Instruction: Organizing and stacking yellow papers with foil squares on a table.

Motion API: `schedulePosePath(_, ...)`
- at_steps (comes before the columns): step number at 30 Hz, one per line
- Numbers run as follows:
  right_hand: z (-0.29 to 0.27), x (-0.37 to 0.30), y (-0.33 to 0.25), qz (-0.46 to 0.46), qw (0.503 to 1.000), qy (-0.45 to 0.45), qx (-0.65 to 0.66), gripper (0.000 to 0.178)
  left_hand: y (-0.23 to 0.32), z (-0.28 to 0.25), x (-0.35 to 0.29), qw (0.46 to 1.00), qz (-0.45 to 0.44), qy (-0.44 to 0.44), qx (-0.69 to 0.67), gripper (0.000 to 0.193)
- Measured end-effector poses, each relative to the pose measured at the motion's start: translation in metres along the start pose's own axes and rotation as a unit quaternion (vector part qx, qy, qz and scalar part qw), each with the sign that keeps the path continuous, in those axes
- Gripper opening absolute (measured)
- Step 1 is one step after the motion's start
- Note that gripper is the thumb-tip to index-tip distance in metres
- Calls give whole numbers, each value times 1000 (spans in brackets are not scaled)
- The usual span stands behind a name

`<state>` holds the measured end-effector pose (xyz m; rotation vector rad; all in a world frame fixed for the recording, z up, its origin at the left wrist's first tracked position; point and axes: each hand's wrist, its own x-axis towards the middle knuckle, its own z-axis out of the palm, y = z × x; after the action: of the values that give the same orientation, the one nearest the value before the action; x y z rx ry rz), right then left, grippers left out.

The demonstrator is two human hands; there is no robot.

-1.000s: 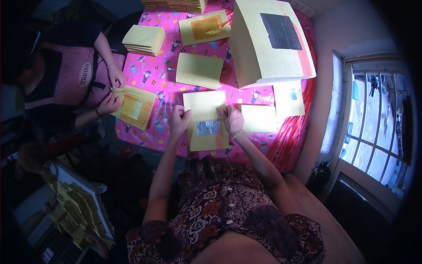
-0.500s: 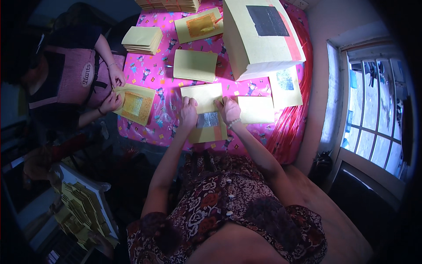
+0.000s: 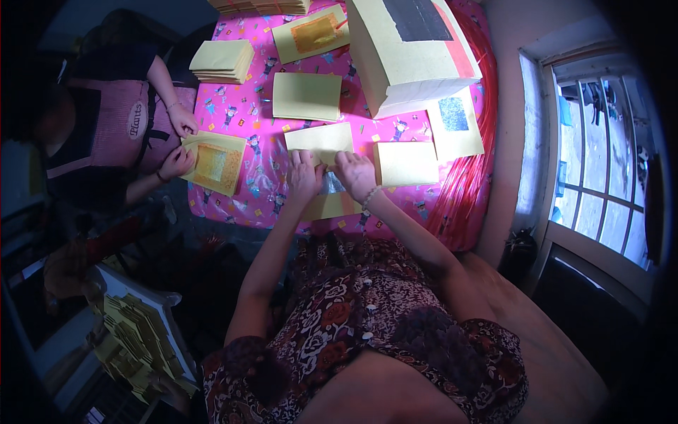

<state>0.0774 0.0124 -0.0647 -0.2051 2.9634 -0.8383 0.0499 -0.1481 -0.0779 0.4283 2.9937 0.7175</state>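
In front of me on the table lies a yellow paper sheet (image 3: 321, 137), its far part folded over towards me. A silver-grey patch shows on its near part, partly covered by my hands. My left hand (image 3: 305, 174) is closed, its curled fingers gripping and pressing the folded edge. Just beside it, my right hand (image 3: 355, 174) has its fingers bent over the same edge, with the thumbs close together at the middle. Hand backs hide the exact grip. To the right of the right hand lies a small yellow paper stack (image 3: 407, 163).
A tall pale paper stack (image 3: 406, 63) stands far right, beside red strands (image 3: 462, 194). Further yellow stacks (image 3: 307, 96) (image 3: 221, 61) lie behind. At left a co-worker's hands (image 3: 178, 159) hold a sheet with an orange-and-gold patch (image 3: 219, 164). A pink patterned cloth (image 3: 233, 212) covers the table.
Both hands have moved slightly closer together along the fold, the right one shifting left and covering more of the silver patch. The whole view has shifted a little.
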Motion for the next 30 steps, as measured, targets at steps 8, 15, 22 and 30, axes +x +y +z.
schedulePosePath(8, 20, -7, 15, -10, 1000, 24, 7, 21, -4, 8, -15, 988, -5, 112, -106, 33)
schedulePosePath(15, 18, -6, 18, -20, 999, 18, 27, 22, -40, -6, -20, 981, 34, 68, -179, 13)
schedulePosePath(22, 20, -2, 20, -17, 999, 6, 42, 22, -77, -11, -24, 947, -50, 13, -318, 7)
schedulePosePath(30, 22, -1, 22, -16, 999, -5, 32, 22, -84, -14, -21, 952, -21, -15, -305, 6)
